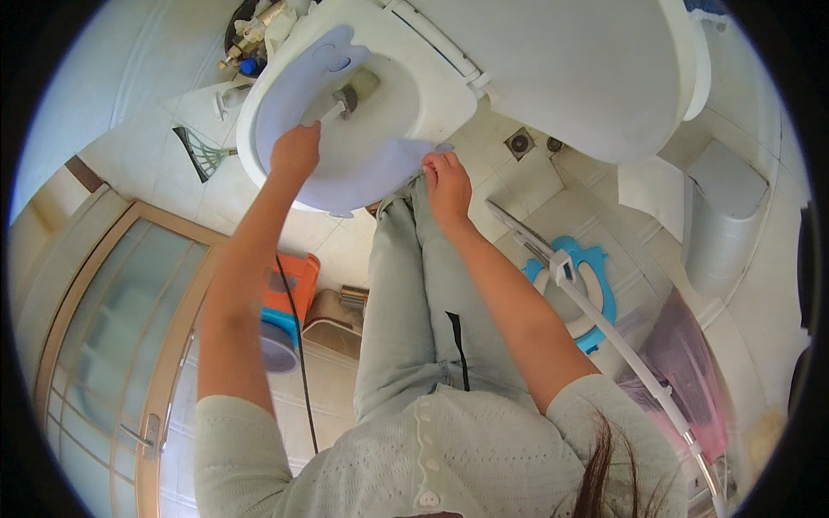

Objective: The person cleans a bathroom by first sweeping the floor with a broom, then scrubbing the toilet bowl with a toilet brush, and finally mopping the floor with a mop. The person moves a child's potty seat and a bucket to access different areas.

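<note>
My left hand (298,152) is closed around the white handle of a toilet brush (333,114), whose grey head (348,97) is down inside the bowl of a white toilet (396,87). A lavender seat cover (382,167) lies around the front of the rim, with tabs at its edge. My right hand (448,188) is by the cover's right end, fingertips drawn together at its edge; whether they pinch it cannot be made out. The white toilet lid (583,71) stands raised to the right.
A flat mop (602,324) leans at the right over a blue and white child's toilet seat (599,278). Farther right stands a grey bin (722,220). A filled waste basket (256,35) is beyond the toilet. Orange plastic stool (291,285) and dark cord (301,362) lie behind my left arm.
</note>
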Available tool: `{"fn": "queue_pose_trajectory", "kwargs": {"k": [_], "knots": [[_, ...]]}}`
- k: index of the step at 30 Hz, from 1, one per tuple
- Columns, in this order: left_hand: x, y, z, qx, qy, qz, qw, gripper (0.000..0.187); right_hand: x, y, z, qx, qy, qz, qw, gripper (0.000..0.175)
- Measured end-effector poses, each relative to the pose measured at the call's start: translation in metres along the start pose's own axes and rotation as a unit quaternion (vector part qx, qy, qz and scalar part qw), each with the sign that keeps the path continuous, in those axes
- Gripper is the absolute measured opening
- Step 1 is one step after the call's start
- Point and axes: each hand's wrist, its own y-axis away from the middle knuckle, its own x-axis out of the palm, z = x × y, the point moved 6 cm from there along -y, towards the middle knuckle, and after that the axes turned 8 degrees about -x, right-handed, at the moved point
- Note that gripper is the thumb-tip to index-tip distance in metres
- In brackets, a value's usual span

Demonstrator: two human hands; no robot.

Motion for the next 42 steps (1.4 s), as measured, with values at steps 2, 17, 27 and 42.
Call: {"fn": "queue_pose_trajectory", "kwargs": {"k": [2,17,27,42], "knots": [[0.041,-0.017,-0.006,-0.012,0.036,0.002,0.999,0.047,-0.001,-0.002,0.0,0.002,0.006,0.026,1.0,0.009],[0.072,0.0,-0.047,0.022,0.18,0.058,0.982,0.037,0.007,0.007,0.001,-0.022,0.03,0.06,0.997,0.026],[0.057,0.0,-0.066,-0.109,0.692,0.143,0.699,0.041,0.014,0.015,0.004,-0.028,0.038,0.079,0.996,0.033],[0.068,-0.019,-0.055,-0.064,0.568,0.074,0.817,0.037,0.02,0.019,-0.001,-0.006,0.026,0.145,0.989,0.043]]}}
